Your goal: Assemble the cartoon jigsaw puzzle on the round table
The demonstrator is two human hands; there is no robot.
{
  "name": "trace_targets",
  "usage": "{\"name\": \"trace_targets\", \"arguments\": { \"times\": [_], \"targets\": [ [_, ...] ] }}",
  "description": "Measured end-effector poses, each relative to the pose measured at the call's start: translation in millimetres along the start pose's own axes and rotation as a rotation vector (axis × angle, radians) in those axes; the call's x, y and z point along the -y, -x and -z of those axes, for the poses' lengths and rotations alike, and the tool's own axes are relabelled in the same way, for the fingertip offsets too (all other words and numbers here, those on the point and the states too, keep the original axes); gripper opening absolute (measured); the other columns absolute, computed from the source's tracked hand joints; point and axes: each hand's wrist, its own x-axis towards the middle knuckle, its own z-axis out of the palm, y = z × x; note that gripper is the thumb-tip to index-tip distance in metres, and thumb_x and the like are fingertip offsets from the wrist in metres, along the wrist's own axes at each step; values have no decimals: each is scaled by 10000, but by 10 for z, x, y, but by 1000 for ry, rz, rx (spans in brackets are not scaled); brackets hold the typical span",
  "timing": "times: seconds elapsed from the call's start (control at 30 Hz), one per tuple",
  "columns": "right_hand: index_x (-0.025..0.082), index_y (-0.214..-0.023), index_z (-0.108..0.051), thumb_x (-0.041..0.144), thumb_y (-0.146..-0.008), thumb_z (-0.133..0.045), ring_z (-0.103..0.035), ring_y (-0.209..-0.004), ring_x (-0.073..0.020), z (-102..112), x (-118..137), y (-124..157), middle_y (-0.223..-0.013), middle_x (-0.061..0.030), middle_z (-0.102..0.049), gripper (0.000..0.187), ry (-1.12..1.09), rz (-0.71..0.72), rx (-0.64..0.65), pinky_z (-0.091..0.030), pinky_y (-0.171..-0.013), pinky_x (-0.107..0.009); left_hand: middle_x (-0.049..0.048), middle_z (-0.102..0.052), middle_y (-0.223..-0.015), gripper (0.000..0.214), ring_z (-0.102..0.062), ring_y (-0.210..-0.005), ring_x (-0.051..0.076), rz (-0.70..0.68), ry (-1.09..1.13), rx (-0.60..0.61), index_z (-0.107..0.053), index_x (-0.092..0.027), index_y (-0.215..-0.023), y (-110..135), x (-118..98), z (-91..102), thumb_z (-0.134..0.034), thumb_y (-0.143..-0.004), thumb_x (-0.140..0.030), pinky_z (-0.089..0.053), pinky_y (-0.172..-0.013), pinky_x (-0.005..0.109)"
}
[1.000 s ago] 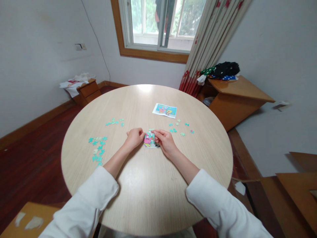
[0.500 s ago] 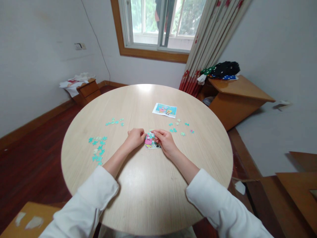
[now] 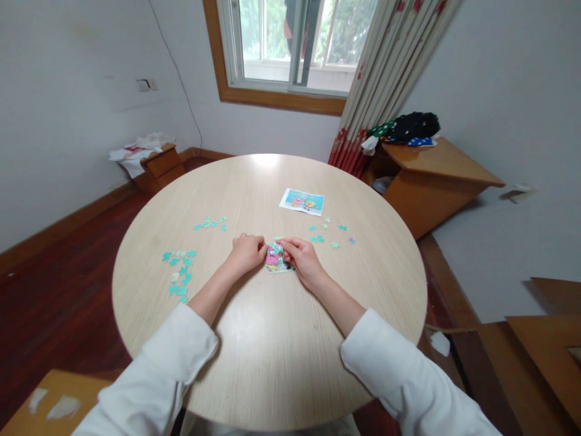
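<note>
A partly assembled jigsaw puzzle (image 3: 273, 260) with a pink figure lies flat on the round table, between my hands. My left hand (image 3: 247, 252) is closed, thumb and index finger at the puzzle's left edge. From the right, my right hand (image 3: 303, 259) pinches a small jigsaw piece (image 3: 278, 240) at the puzzle's top edge; the fingertips partly cover it. The right hand also hides some of the puzzle's right side.
The pale round table (image 3: 272, 351) carries loose teal pieces (image 3: 183, 275) at left, a smaller group (image 3: 209, 224) farther back, and several pieces (image 3: 334, 245) at right. A printed reference picture (image 3: 303, 202) lies beyond my hands. A wooden cabinet (image 3: 436, 181) stands behind, right.
My left hand's fingers have shifted very slightly, its knuckles a touch higher. The right hand stays nearly still at the puzzle's top edge.
</note>
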Motion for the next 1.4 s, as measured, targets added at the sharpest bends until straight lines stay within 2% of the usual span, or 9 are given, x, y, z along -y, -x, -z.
{"name": "trace_targets", "arguments": {
  "times": [0.47,0.83,1.0,1.17,1.27,1.4],
  "targets": [
    [160,-703,-706,357,-530,-758,-393,-483,-55,-8,29,9,-517,45,-529,268,11,-1,-4,-281,-481,-213,137,-692,-833,332,-562,-948,320,-12,-9,31,-670,-176,-777,21,-2,15,-399,-858,-351,-338,-784,428],
    [154,-706,-708,362,-523,-757,-391,-485,-57,2,14,-2,-513,37,-535,281,14,-1,-14,-274,-484,-212,106,-683,-775,332,-550,-946,289,38,81,9,-614,-178,-663,20,15,-25,-407,-860,-345,-325,-804,403],
    [157,-690,-702,379,-526,-745,-390,-481,-59,-7,42,13,-509,39,-524,279,29,12,-26,-274,-482,-213,55,-657,-692,368,-571,-776,222,137,215,-55,-559,-171,-611,19,44,-36,-371,-875,-346,-337,-776,369],
    [165,-676,-689,407,-541,-732,-388,-482,-75,8,111,31,-507,35,-521,280,118,53,-41,-285,-468,-225,9,-649,-690,202,-561,-674,163,166,329,-113,-606,-168,-699,73,77,30,-502,-806,-303,-356,-765,329],
    [166,-676,-681,417,-562,-715,-380,-475,-78,47,146,12,-493,45,-490,279,153,93,-54,-291,-465,-229,17,-653,-711,154,-574,-695,164,94,330,-109,-664,-168,-771,113,59,57,-534,-785,-249,-363,-776,328],
    [166,-714,-686,421,-585,-695,-401,-483,-85,144,172,-66,-511,50,-476,286,185,163,-109,-307,-473,-236,46,-660,-802,197,-592,-783,192,-119,270,-41,-720,-189,-861,160,-9,51,-560,-811,-293,-351,-817,351]
  ]
}}
